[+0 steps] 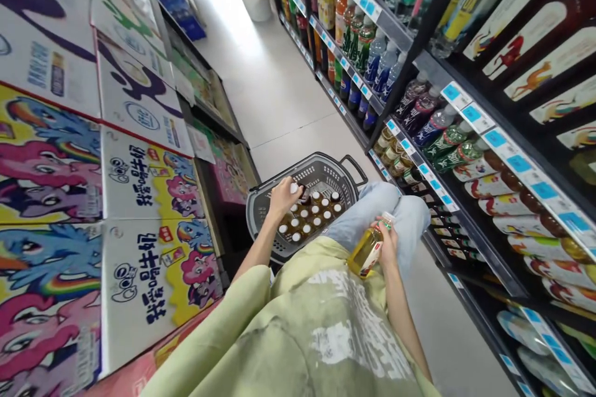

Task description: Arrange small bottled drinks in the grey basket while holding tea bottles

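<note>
Between two shop shelves, a person crouches on the pale floor. Their right hand point(387, 247) grips a yellow drink bottle point(366, 252), holding it tilted over the knee in light jeans. Ahead and to the left of that hand, the left hand point(282, 196) reaches into a grey basket point(326, 169), fingers closed on the white cap of one of the brown bottles point(310, 216) standing upright inside. Right of the hands, drinks shelves point(465, 130) run along the aisle; to their left, cartoon-printed cartons point(153, 198) are stacked.
</note>
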